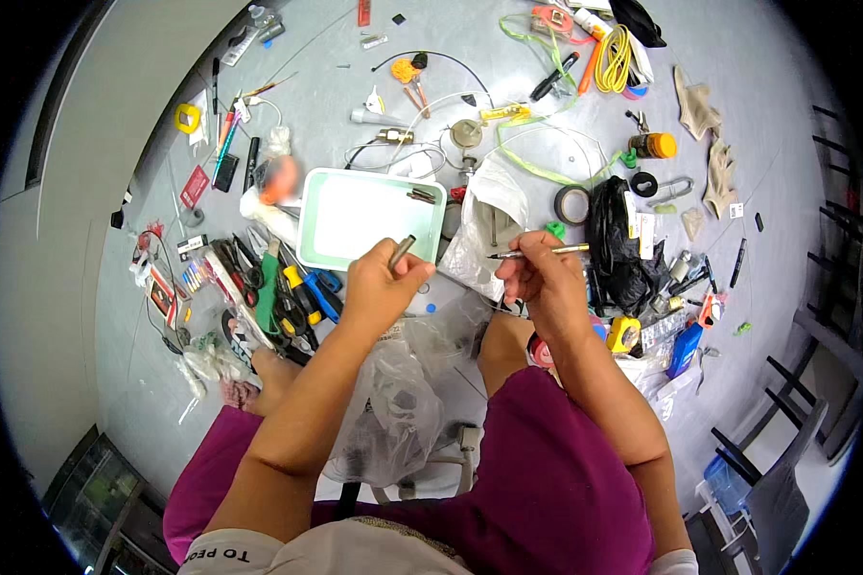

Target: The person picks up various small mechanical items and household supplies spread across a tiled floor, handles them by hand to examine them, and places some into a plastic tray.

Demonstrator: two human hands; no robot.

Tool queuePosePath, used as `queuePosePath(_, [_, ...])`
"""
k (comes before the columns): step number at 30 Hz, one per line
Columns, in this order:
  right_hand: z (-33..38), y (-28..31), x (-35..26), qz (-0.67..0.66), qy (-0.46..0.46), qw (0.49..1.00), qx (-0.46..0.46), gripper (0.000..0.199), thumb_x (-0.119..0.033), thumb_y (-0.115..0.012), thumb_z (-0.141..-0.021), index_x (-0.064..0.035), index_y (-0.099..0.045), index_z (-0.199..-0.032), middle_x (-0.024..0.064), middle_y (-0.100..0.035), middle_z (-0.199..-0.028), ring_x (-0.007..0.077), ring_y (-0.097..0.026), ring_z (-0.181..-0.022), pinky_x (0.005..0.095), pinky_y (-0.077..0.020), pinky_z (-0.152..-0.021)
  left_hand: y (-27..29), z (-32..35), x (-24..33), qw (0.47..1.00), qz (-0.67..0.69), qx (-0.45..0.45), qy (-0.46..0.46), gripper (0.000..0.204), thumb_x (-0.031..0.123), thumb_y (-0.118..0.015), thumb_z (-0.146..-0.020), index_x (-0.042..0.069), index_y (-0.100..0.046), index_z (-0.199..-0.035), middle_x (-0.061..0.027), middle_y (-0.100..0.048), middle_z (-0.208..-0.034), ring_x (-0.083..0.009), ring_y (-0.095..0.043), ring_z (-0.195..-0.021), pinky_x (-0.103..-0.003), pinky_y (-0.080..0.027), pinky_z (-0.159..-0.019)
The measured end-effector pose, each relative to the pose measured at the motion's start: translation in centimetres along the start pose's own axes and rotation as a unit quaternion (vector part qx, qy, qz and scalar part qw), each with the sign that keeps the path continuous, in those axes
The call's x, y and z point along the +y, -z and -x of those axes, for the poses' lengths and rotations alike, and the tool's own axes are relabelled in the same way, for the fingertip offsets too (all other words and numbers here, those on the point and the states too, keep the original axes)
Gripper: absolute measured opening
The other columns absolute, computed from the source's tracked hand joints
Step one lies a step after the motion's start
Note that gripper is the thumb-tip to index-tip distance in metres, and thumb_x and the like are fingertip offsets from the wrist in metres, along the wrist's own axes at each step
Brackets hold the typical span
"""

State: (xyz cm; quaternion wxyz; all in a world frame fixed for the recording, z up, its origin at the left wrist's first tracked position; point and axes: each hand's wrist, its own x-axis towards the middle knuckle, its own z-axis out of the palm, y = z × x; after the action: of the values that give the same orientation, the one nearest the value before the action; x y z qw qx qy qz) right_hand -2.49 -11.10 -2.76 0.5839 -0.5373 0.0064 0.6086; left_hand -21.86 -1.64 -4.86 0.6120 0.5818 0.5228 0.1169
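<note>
Silvery grey metal shows in the left hand (379,281): a short tube (402,251), pinched between thumb and fingers that are closed tight on it. It is held up by the tray's bottom right corner. The right hand (549,278) has its thumb and pointing finger shut on the middle of a thin pen (506,255), and its other fingers are curled in. The pen lies nearly flat, its dark tip facing left, well past the tray's right edge and near the lower end of a white bag (485,216).

So the job looks part done. Both bits are picked up, but they are apart, not joined, and neither is lying in the tray (307,225). The tube may be a piece of the pen, but I cannot tell for sure. Inside the tray, close to its top right corner, two little dark pieces (421,195) are lying side by side. The rest of the tray's bottom is bare. Lots of loose things sit on the grey floor (326,105), past every edge of the tray. How many of them matter, I cannot tell.
</note>
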Motion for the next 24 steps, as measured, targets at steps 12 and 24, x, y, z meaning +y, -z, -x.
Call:
queuePosePath(12, [0.6,1.1,2.6,0.176,-0.020,0.982,-0.065,0.024,-0.024,-0.055,-0.091,-0.0019,-0.064,-0.086,0.0004,-0.056,-0.062,0.0064,-0.046,-0.048,0.0198,-0.0362,-0.044,-0.6,6.9,-12.5,0.949,-0.262,0.152,0.086,0.042,0.008,-0.079,-0.061,-0.004,-0.050,-0.089,-0.0151,-0.047,-0.092,-0.0314,-0.049,-0.088,-0.040,-0.041,-0.080])
queuePosePath(24, [0.8,1.4,3.3,0.198,-0.045,0.972,-0.119,0.016,-0.014,-0.057,-0.087,-0.0017,-0.065,-0.094,0.0019,-0.061,-0.074,0.0064,-0.051,-0.059,0.0196,-0.0416,-0.054,-1.6,7.6,-15.6,0.941,-0.130,0.263,0.167,0.045,0.014,-0.080,-0.065,0.001,-0.043,-0.088,-0.0120,-0.051,-0.083,-0.0255,-0.051,-0.071,-0.036,-0.043,-0.065])
